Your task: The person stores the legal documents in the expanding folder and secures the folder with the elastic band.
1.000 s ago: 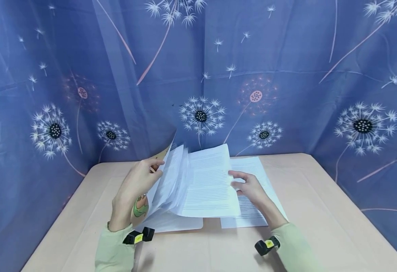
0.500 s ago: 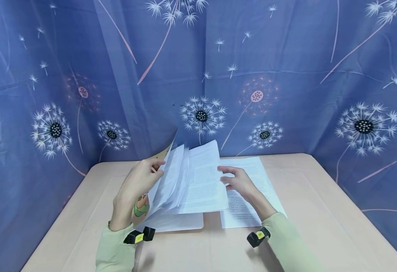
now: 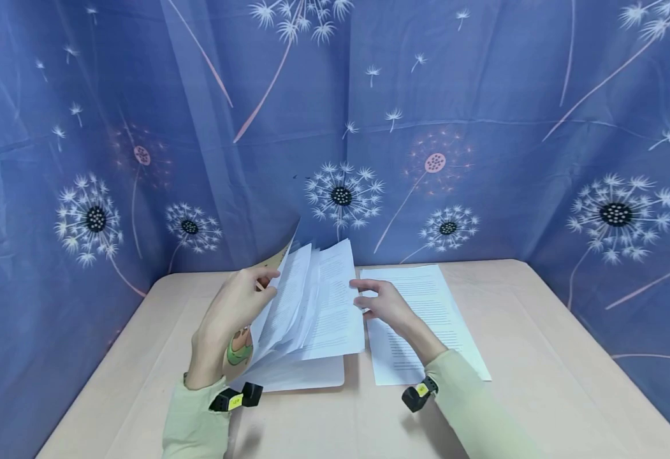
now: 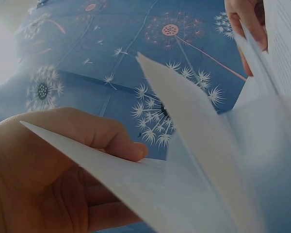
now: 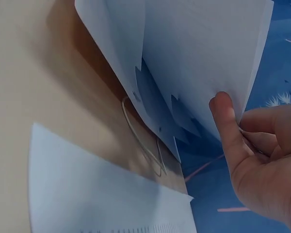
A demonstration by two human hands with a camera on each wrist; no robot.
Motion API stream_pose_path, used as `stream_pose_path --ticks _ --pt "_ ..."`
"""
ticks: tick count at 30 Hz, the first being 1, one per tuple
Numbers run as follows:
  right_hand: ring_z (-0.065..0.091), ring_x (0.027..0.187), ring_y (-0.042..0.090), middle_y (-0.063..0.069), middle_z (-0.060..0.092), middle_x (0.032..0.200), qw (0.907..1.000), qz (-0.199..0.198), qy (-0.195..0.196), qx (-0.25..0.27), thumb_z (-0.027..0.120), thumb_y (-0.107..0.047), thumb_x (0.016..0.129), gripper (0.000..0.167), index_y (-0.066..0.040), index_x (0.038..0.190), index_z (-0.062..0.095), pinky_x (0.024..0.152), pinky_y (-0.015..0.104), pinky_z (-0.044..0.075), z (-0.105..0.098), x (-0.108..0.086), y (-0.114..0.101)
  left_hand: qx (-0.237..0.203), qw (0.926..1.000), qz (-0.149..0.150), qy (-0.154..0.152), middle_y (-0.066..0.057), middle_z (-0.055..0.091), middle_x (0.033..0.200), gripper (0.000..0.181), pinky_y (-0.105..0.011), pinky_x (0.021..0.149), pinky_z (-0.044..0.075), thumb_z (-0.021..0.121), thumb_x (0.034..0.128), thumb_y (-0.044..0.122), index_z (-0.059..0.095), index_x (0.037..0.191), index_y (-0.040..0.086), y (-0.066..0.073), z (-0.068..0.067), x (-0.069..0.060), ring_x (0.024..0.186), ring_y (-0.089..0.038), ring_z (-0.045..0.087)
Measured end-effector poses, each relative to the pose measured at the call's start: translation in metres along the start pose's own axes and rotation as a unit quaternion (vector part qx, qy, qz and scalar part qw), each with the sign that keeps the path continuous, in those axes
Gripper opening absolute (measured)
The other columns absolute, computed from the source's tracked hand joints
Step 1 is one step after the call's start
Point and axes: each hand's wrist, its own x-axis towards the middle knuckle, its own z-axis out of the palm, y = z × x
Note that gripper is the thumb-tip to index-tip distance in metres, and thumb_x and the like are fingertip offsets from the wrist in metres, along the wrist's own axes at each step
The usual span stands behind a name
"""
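My left hand (image 3: 234, 309) holds up the raised cover of a folder (image 3: 238, 349), tan with a cartoon print outside. In the left wrist view, the thumb lies on the cover's pale inner side and fingers are behind it. Several loose printed sheets (image 3: 291, 296) stand fanned and tilted inside the folder. With thumb and fingers, my right hand (image 3: 389, 309) pinches the right edge of a printed paper (image 3: 335, 303), perhaps more than one sheet, held over the folder's white lower flap (image 3: 312, 375). In the right wrist view, the thumb presses on the paper's near face.
Another printed sheet (image 3: 426, 312) lies flat on the pale tabletop (image 3: 518, 357), under my right forearm. A thin cord loop (image 5: 136, 131) hangs by the folder's edge. A blue dandelion-patterned curtain (image 3: 254, 191) encloses the table's back and sides.
My right hand has moved left, bringing the pinched paper closer to the fanned sheets. More of the flat sheet on the right now shows. The left hand and cover have hardly moved.
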Motion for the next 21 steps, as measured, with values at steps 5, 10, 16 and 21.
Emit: stream_pose_path --ticks 5,10,16,21 --pt "0.067 0.085 0.016 0.016 0.055 0.141 0.9999 0.001 -0.003 0.01 0.06 -0.005 0.094 0.044 -0.002 0.138 0.057 0.078 0.041 0.058 0.015 0.005 -0.005 -0.001 1.0 0.003 0.005 -0.005 0.067 0.107 0.041 -0.028 0.05 0.036 0.051 0.0938 0.013 0.064 0.133 0.01 0.0 0.0 0.001 0.082 -0.017 0.061" --pt "0.07 0.087 0.019 0.019 0.056 0.14 0.9995 -0.008 -0.017 0.025 0.057 -0.004 0.095 0.044 0.001 0.138 0.056 0.075 0.038 0.059 0.028 0.008 -0.009 -0.003 1.0 0.001 0.002 -0.005 0.067 0.107 0.042 -0.028 0.05 0.035 0.05 0.0932 0.013 0.064 0.133 0.009 0.0 -0.001 0.0 0.077 -0.017 0.058" --pt "0.066 0.082 0.017 0.024 0.057 0.133 0.9976 -0.019 -0.034 0.057 0.053 0.0 0.094 0.045 0.004 0.139 0.053 0.067 0.033 0.059 0.039 0.012 -0.01 -0.002 1.0 0.0 0.001 -0.006 0.066 0.108 0.042 -0.029 0.053 0.037 0.05 0.0932 0.014 0.064 0.133 0.009 0.0 -0.001 0.0 0.081 -0.018 0.059" --pt "0.063 0.071 0.014 0.024 0.06 0.123 0.9966 -0.023 -0.03 0.073 0.058 0.004 0.09 0.052 0.003 0.142 0.049 0.056 0.026 0.055 0.048 0.017 -0.005 0.001 1.0 0.001 0.004 -0.006 0.066 0.108 0.041 -0.029 0.055 0.039 0.05 0.0934 0.013 0.065 0.131 0.01 0.0 -0.001 -0.001 0.084 -0.018 0.061"
